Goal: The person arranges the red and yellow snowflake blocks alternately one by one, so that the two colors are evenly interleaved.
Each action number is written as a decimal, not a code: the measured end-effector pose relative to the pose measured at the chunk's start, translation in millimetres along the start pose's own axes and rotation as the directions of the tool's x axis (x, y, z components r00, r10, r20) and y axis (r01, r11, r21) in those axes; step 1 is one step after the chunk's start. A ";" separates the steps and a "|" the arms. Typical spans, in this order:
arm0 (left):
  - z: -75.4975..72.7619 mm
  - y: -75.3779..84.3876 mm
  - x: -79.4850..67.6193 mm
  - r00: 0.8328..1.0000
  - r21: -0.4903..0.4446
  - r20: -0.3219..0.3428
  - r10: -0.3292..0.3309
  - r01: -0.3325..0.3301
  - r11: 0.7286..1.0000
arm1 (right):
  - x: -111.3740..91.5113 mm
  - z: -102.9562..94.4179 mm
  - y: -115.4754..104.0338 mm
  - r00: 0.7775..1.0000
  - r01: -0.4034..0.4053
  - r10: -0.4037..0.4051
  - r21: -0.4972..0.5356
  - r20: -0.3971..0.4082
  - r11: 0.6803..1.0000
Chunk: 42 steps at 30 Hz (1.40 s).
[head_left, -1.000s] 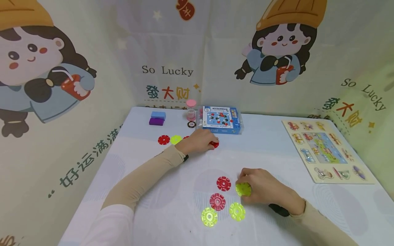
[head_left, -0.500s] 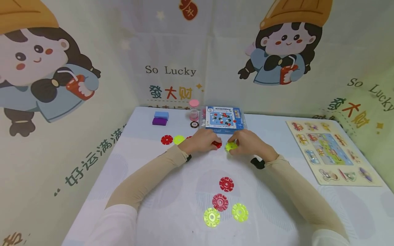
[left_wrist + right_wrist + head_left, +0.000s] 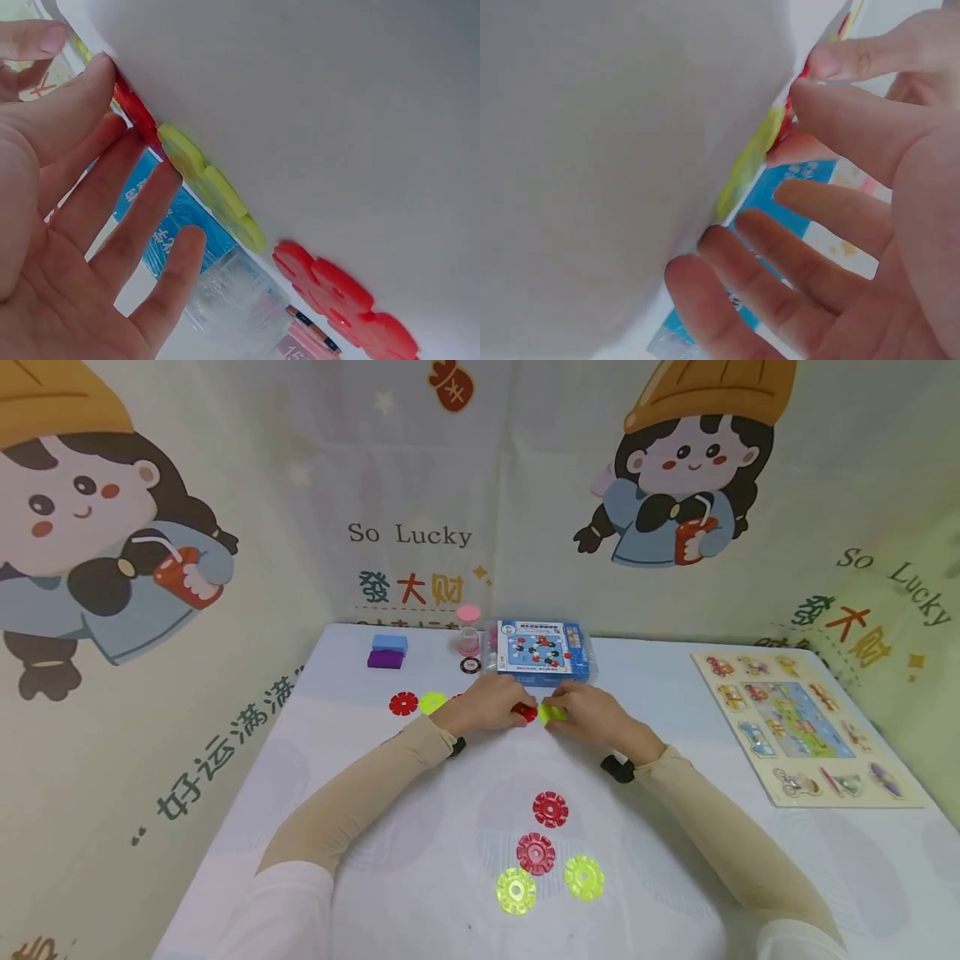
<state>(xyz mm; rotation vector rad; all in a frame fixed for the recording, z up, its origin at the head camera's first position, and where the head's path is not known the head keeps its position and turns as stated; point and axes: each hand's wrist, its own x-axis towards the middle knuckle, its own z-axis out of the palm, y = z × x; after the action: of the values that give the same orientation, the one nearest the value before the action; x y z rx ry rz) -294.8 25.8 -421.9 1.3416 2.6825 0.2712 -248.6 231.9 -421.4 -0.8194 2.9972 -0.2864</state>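
My left hand [image 3: 489,702] pinches the red notched plastic disc [image 3: 528,713] flat on the table, at the right end of a row of discs. Close to its right, my right hand [image 3: 597,717] holds a yellow-green notched disc [image 3: 552,712] by its edge between thumb and fingers. These two discs lie edge to edge; whether they touch I cannot tell. Behind my left hand, the left wrist view shows another yellow disc [image 3: 210,187] and a red disc [image 3: 341,300]. The row starts with a red disc [image 3: 403,703] and a yellow disc [image 3: 432,702].
Nearer me lie two red discs [image 3: 551,810] and two yellow ones [image 3: 583,878]. A blue boxed set [image 3: 543,653], a pink-capped sand timer [image 3: 468,635], a round black chip [image 3: 470,665] and blue and purple blocks [image 3: 386,652] stand behind. A puzzle board [image 3: 806,731] lies right.
My right hand has carried the yellow disc from the near group to the far row, then slid it left against the red disc's side. My left hand has stayed on the red disc.
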 end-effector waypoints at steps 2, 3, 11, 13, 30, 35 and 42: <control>0.0 0.7 0.5 1.000 -0.007 0.005 -0.008 0.008 1.000 | -4.7 0.0 -2.3 1.000 -0.015 0.015 -0.009 -0.006 1.000; 0.1 0.9 0.8 1.000 -0.010 0.006 -0.012 0.012 1.000 | -8.3 0.0 -4.4 1.000 -0.020 0.020 -0.010 -0.015 1.000; 2.9 7.0 8.4 0.998 -0.044 -0.034 0.050 -0.051 0.998 | -68.2 -7.0 -63.4 0.966 0.221 -0.233 0.113 0.112 0.969; 4.0 9.3 11.4 0.997 -0.032 -0.036 0.069 -0.070 0.997 | -83.5 -6.9 -80.3 0.940 0.283 -0.302 0.129 0.161 0.950; 8.8 16.4 23.8 0.999 0.004 0.003 0.048 -0.048 0.999 | -103.7 8.5 -106.9 0.872 0.416 -0.425 0.089 0.241 0.905; 7.9 18.5 24.1 0.999 0.007 0.014 0.036 -0.036 0.999 | -100.8 7.2 -107.6 0.878 0.385 -0.405 0.125 0.254 0.914; 8.2 19.8 25.2 1.000 0.039 0.023 0.021 -0.022 0.999 | -104.3 11.7 -110.0 0.894 0.381 -0.406 0.157 0.191 0.911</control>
<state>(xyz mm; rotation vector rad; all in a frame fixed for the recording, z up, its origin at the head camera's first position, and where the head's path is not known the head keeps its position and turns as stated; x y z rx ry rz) -292.8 58.5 -426.6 1.3767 2.6704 0.2054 -102.6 189.7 -415.9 -1.3472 2.5619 -0.3464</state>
